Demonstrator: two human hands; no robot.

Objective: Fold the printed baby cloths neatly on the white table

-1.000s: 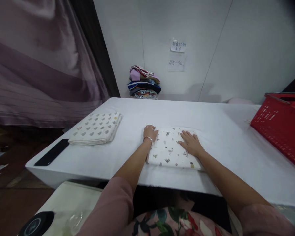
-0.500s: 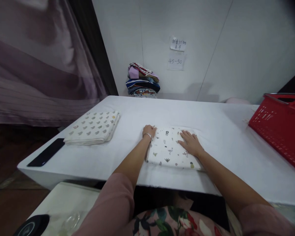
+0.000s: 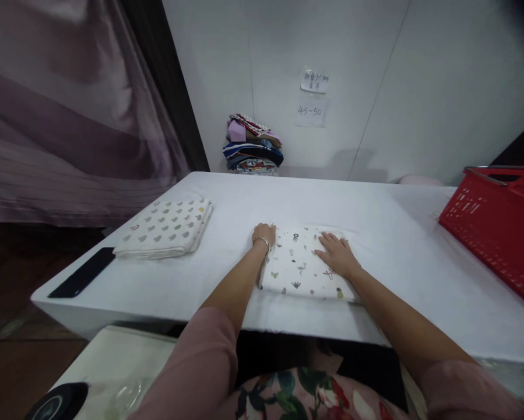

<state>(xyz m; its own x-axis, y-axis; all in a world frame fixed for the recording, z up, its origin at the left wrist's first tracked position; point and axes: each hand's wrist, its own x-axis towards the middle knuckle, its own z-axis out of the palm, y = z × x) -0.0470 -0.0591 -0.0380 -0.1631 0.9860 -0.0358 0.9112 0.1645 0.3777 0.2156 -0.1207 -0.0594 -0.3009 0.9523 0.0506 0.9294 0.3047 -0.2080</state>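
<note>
A folded white cloth (image 3: pixel 303 265) printed with small plants, pineapples and a flamingo lies on the white table in front of me. My left hand (image 3: pixel 264 234), with a bracelet on its wrist, is closed at the far left corner of this cloth, fingers curled on its edge; the fingertips are partly hidden. On the right part of the cloth my right hand (image 3: pixel 338 255) rests flat, fingers stretched out. Farther left lies another folded cloth (image 3: pixel 165 227), white with grey motifs.
A black phone-like slab (image 3: pixel 81 273) lies at the left edge of the white table (image 3: pixel 401 251). At the right stands a red plastic basket (image 3: pixel 498 221). A stack of folded fabrics (image 3: pixel 253 146) is by the wall beyond the table, below paper notes (image 3: pixel 312 112).
The left hand's fingers at the cloth's corner have shifted slightly. The right hand stays flat in the same place, and the view has moved only a little.
</note>
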